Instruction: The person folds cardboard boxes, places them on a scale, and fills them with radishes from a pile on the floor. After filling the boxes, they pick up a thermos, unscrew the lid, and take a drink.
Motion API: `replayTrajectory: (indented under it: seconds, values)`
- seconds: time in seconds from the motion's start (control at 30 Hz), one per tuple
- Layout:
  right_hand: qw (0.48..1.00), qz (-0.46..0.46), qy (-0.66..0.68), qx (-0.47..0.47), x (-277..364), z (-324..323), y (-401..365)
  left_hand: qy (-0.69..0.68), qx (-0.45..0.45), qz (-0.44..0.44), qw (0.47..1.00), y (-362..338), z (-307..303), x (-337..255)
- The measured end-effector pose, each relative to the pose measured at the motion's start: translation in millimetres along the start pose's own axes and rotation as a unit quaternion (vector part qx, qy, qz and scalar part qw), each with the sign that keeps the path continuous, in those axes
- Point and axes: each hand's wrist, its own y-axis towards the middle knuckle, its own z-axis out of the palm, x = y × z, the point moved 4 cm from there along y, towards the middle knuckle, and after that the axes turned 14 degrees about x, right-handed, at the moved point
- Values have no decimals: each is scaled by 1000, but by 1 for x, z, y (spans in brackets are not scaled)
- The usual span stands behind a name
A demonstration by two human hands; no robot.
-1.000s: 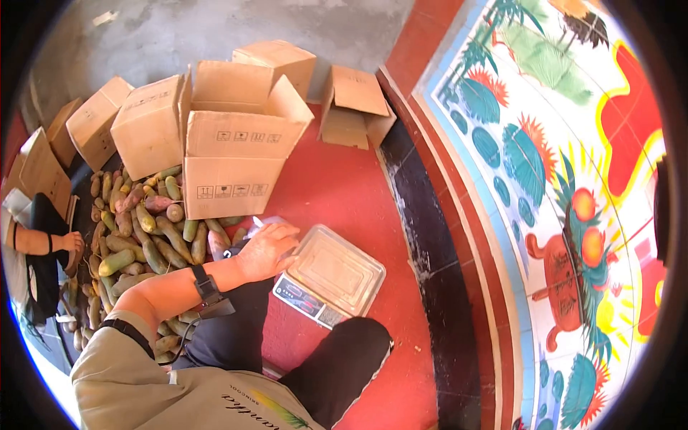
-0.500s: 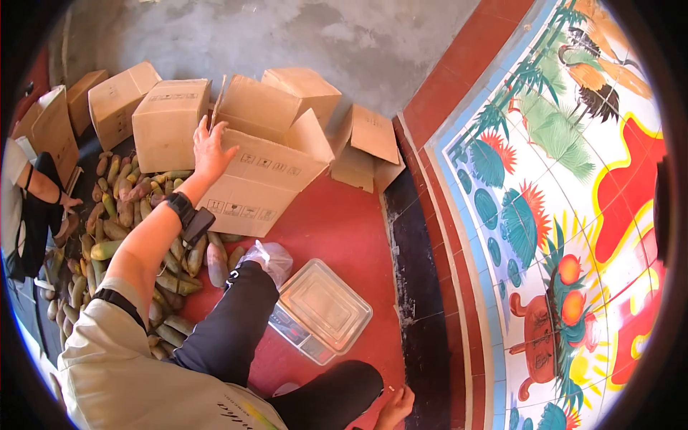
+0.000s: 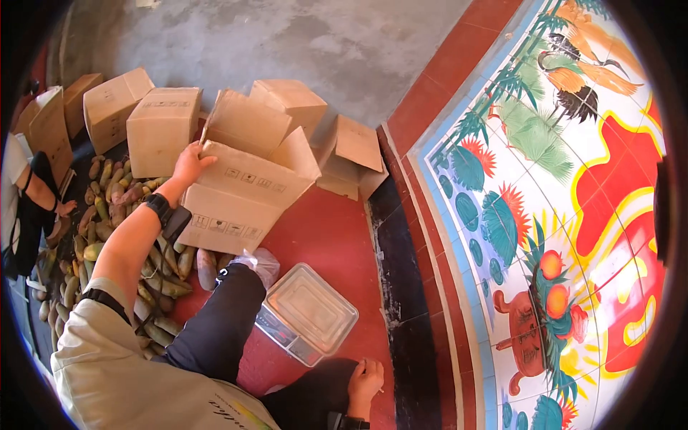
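Observation:
My left hand [image 3: 192,163] is closed on the upper left edge of an open cardboard box [image 3: 233,197], fingers over the rim and a watch on the wrist. The box tilts on the red floor, flaps raised; its inside bottom is hidden. My right hand [image 3: 366,383] is curled by my right knee, with a small pale bit of something showing under the fingers, too small to name. Between my legs and the wall stands a scale [image 3: 308,312] with a clear plastic cover. A plastic bag [image 3: 264,266] lies by my left knee.
A heap of long brown-green vegetables [image 3: 107,197] spreads at left. Several cardboard boxes [image 3: 163,132] stand along the grey wall, another open box [image 3: 351,158] at right. Another person's hand [image 3: 66,208] rests near the heap. A tiled mural [image 3: 552,215] lines the right side.
My left hand has gone from spread fingers at the box's edge to gripping it. The box has tilted slightly. My right hand has come up nearer my knee.

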Motion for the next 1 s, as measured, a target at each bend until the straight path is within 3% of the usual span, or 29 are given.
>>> replayTrajectory:
  seconds: [0.07, 0.13, 0.2, 0.4, 0.47, 0.57, 0.73, 0.8, 1.0]
  values:
    - [1000, -2, -5, -16, -5, 2, -2, -26, -43, 1, 999, -10, -19, -10]
    - [1000, -2, -10, -5, -6, 1, -2, -250, 23, -75, 965, -16, -30, -17]
    - [1000, 1, -15, 4, -6, 1, -1, -244, -4, -48, 969, -8, -26, -3]
    - [1000, 12, -8, -8, 3, -2, 4, -299, -84, -1, 951, -15, -39, -67]
    - [1000, 12, -1, -28, 2, -3, 3, -223, -96, 53, 969, -23, -52, -104]
    - [999, 20, -2, -33, -1, 0, 2, -270, -125, 100, 949, -14, -49, -110]
    - [999, 24, -12, -28, -3, 1, 0, -271, -93, 159, 945, -37, -57, -165]
    - [999, 25, -16, -26, -1, 0, 1, -400, -48, 164, 901, -53, -56, -193]
    - [1000, 5, -14, -18, 4, -2, 4, -487, 69, 223, 842, -85, -39, -236]
